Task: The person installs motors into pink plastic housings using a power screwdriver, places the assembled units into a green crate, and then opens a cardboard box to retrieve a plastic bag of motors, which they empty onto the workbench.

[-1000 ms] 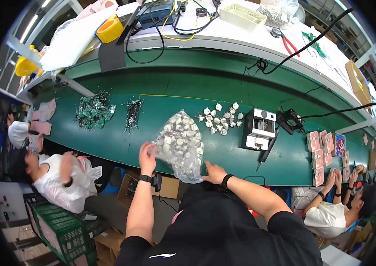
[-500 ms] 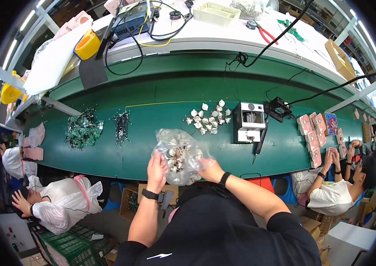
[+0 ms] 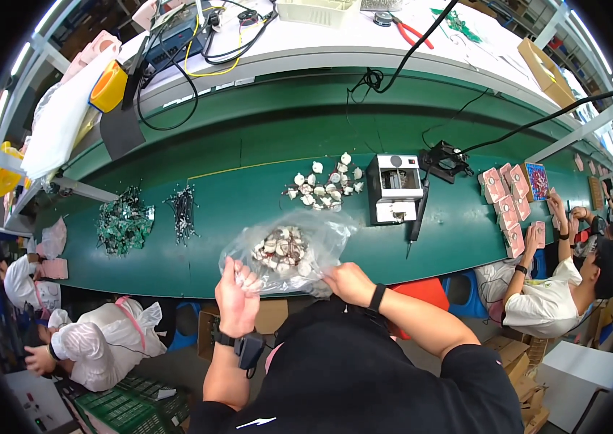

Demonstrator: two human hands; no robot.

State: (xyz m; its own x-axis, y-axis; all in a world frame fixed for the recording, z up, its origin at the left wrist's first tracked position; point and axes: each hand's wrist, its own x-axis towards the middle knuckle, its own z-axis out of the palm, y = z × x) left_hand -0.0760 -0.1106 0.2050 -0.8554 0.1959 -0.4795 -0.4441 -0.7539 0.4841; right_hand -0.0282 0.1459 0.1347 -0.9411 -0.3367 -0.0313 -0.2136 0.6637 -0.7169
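A clear plastic bag [image 3: 332, 235] lies near the front edge of the green workbench, with many small round white parts [image 3: 282, 249] with wires showing inside. My left hand [image 3: 238, 295] is closed around the bag's near left side. On the near right side, my right hand [image 3: 351, 283] grips the bag's edge with bent fingers. Beyond the bag, more round white parts [image 3: 324, 186] lie loose on the bench. To their right stands a white and black boxy device [image 3: 395, 189], with a black pen-like tool [image 3: 418, 217] on a cord beside it.
Green circuit boards [image 3: 125, 222] and a bundle of dark wires [image 3: 184, 213] lie on the left of the bench. Pink cases [image 3: 507, 199] stand at right, where a co-worker [image 3: 549, 289] sits. Another person [image 3: 107, 336] is at the left. Black cables [image 3: 422, 40] hang overhead.
The bag has tipped and spread flatter over the bench, showing more parts inside. My hands have moved apart and slightly nearer to me. The whole view has shifted.
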